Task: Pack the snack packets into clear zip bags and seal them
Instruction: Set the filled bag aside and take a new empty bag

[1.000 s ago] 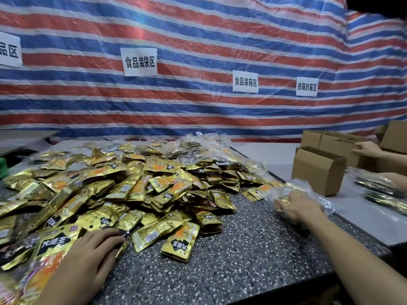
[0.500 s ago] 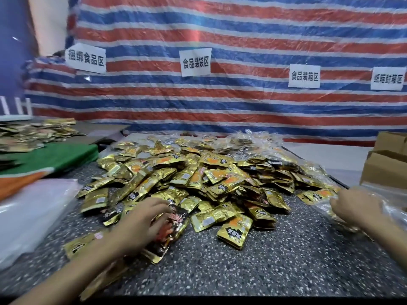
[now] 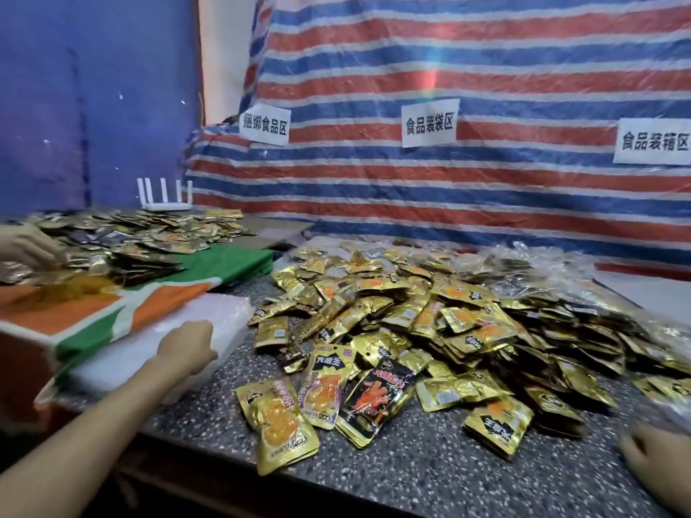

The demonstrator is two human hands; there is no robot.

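A big heap of gold snack packets (image 3: pixel 441 323) covers the speckled table (image 3: pixel 430 476). Three packets lie apart at the front: a gold one (image 3: pixel 278 424), a purple-and-gold one (image 3: pixel 326 386) and a black one (image 3: pixel 377 400). My left hand (image 3: pixel 187 345) reaches left and rests on a stack of clear zip bags (image 3: pixel 228 319); its fingers are hidden behind its back. My right hand (image 3: pixel 652 467) is blurred at the lower right edge, fingers loose, with nothing visible in them. A clear bag with packets inside (image 3: pixel 669 390) lies just above it.
On the left, a lower table under a green-and-orange cloth (image 3: pixel 157 297) carries another packet pile (image 3: pixel 142 233), and another person's hand (image 3: pixel 31 248) is on it. A white router (image 3: pixel 164 198) stands behind. A striped tarp with paper signs (image 3: pixel 430 123) closes the back.
The view has swung left. My left hand has left the packets, now lying at the front, and gone to the zip-bag stack. My right hand has dropped to the lower right corner.
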